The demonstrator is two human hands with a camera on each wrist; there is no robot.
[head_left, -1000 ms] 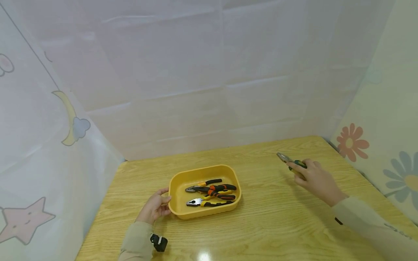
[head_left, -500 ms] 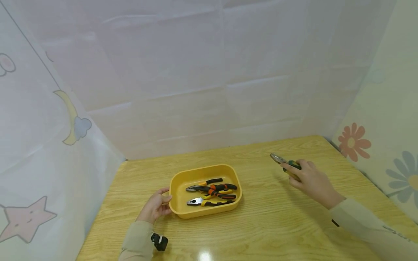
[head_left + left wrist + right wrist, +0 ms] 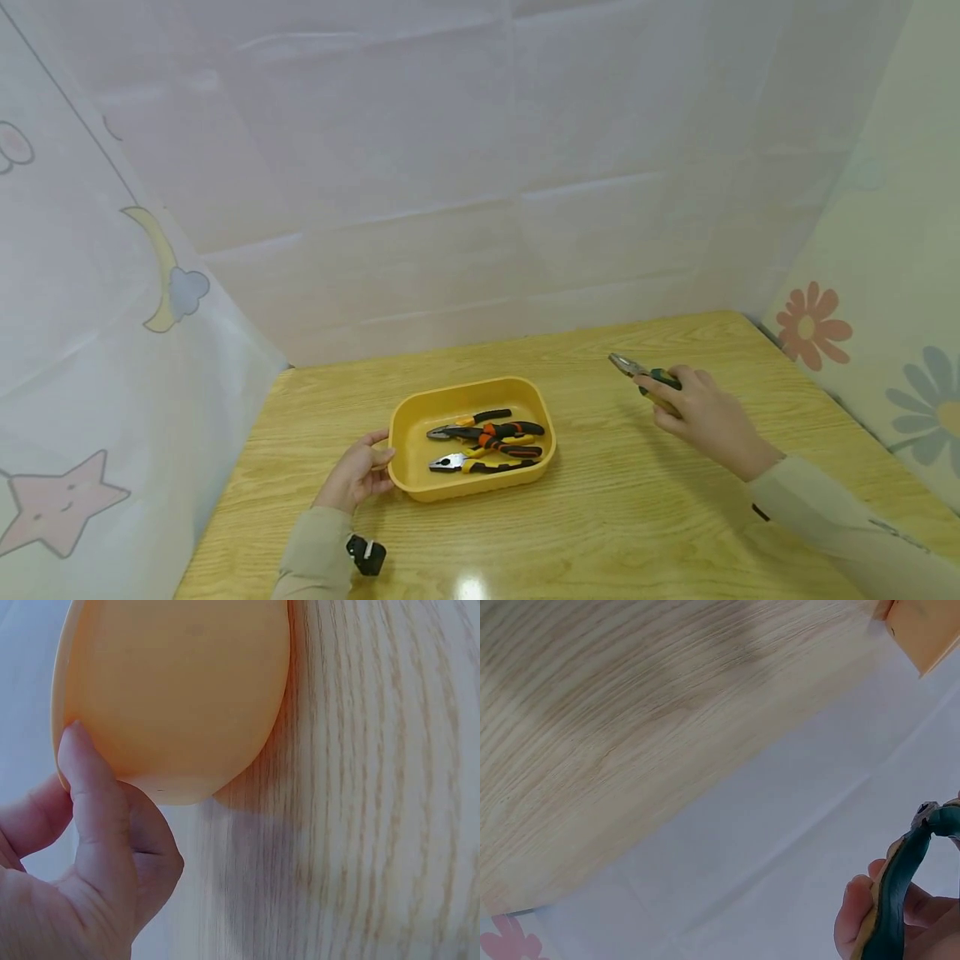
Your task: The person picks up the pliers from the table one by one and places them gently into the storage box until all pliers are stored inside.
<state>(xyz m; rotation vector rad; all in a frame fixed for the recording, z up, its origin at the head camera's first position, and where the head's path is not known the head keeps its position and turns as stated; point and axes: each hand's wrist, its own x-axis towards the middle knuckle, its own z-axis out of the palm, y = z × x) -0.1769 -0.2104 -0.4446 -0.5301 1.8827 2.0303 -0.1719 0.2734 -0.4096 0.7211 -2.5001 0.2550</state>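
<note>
My left hand (image 3: pixel 357 477) pinches the left rim of a yellow tray (image 3: pixel 420 492), thumb over the edge and fingers outside, as the left wrist view also shows. Inside the tray lie several pliers: a black-and-orange pair (image 3: pixel 513 450) rests across pairs with yellow-and-black handles (image 3: pixel 491 467). Off to the tray's right, my right hand (image 3: pixel 708 421) grips green-and-yellow-handled pliers (image 3: pixel 630 367) above the table, their metal nose pointing left and away. In the right wrist view the green handle (image 3: pixel 900 900) shows between the fingers, partly cut off by the frame.
The wooden table (image 3: pixel 600 517) ends at a pale hanging sheet (image 3: pixel 480 208) behind. Patterned sheets with a star (image 3: pixel 63 504) and flowers (image 3: pixel 806 327) close off both sides. A small black device (image 3: pixel 366 556) sits by the left sleeve.
My right hand has moved left toward the tray, carrying the green-and-yellow pliers. The left hand and the tray have stayed almost where they were.
</note>
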